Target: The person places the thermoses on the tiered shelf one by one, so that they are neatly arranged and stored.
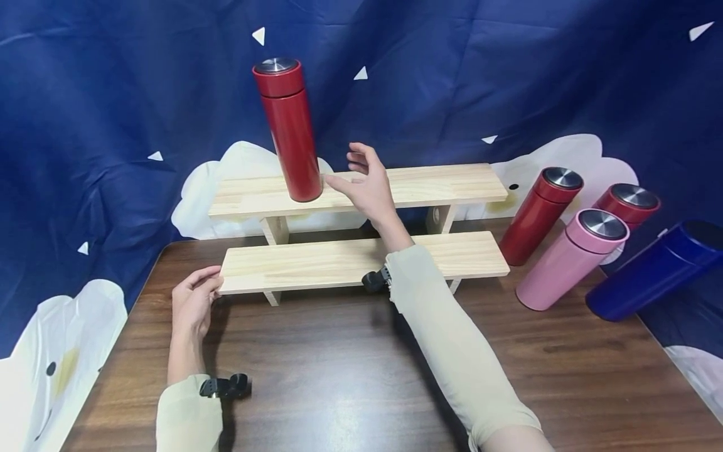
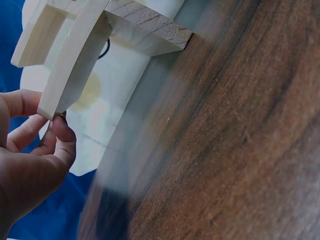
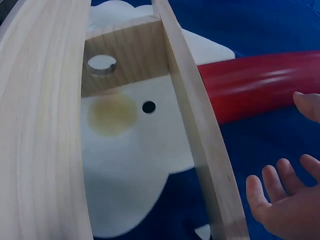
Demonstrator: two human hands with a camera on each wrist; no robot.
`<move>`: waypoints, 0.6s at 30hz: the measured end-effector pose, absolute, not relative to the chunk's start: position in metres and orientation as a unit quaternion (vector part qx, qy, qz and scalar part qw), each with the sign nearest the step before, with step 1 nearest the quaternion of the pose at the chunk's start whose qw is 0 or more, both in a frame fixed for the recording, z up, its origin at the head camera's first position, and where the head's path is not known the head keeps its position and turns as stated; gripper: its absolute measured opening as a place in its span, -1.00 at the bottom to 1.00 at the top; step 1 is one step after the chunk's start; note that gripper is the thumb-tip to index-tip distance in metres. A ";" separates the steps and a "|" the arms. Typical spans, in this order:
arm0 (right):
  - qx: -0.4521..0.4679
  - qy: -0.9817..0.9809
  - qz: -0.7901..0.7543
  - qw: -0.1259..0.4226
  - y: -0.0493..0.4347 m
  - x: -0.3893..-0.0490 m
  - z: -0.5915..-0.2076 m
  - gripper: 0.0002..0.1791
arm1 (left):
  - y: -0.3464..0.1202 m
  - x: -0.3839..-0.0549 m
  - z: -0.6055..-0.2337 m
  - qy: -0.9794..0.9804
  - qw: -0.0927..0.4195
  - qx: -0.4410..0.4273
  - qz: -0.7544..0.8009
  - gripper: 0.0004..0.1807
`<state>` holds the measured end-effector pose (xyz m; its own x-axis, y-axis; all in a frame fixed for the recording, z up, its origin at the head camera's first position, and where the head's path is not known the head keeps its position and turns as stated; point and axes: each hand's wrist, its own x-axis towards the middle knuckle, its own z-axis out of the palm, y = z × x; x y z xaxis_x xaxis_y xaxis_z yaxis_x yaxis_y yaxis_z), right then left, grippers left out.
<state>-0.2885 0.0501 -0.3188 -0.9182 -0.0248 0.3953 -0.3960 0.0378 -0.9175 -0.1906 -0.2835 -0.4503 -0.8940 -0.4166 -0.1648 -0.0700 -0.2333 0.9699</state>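
- Pale sleeves [image 1: 457,345] cover both forearms at the near edge, each with a black wrist device [image 1: 228,386] strapped at the cuff.
- Beneath them spreads a dark brown wood-grain table [image 1: 316,358], with a patch of glare in front.
- The left hand [image 1: 193,298] grips the left end of the lower board [image 1: 299,260] of a two-step wooden stand, thumb on top and fingers curled underneath, as the left wrist view shows.
- Right of the stand, on the table, are a blue bottle [image 1: 649,276] and a pink bottle [image 1: 570,267].
- Just beyond the pink bottle are two more: a dark red bottle [image 1: 533,220] near the end of the lower board, and another red one [image 1: 618,204], partly hidden.
- The right hand [image 1: 369,188] reaches above the upper board [image 1: 452,182], grasping nothing, its fingers loosely bent and apart.
- Left of that hand, the tall red bottle [image 1: 290,132] stands upright on the upper board, left of its middle. The thumb tip is very near it; whether they touch I cannot tell.
- Farthest back hangs a blue curtain [image 1: 395,37] with white triangles and cloud shapes.
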 end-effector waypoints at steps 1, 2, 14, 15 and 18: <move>0.147 -0.706 0.679 0.140 0.053 -0.287 -0.319 -0.17 | -0.284 -0.190 -0.450 -0.608 0.113 0.200 -0.759 -0.76; 0.145 -0.705 0.680 0.143 0.057 -0.285 -0.319 -0.18 | -0.284 -0.190 -0.450 -0.607 0.113 0.200 -0.760 -0.76; 0.120 -0.696 0.686 0.173 0.093 -0.273 -0.326 -0.22 | -0.283 -0.188 -0.450 -0.605 0.115 0.197 -0.763 -0.76; 0.120 -0.694 0.687 0.179 0.096 -0.271 -0.326 -0.23 | -0.283 -0.189 -0.451 -0.605 0.114 0.197 -0.763 -0.76; 0.109 -0.692 0.686 0.196 0.108 -0.266 -0.324 -0.26 | -0.283 -0.189 -0.451 -0.606 0.115 0.197 -0.762 -0.76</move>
<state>-0.2664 0.1082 -0.3236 -0.8994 0.1186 0.4208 -0.4196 0.0358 -0.9070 -0.1892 -0.2829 -0.4510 -0.8954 -0.4151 -0.1611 -0.0635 -0.2392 0.9689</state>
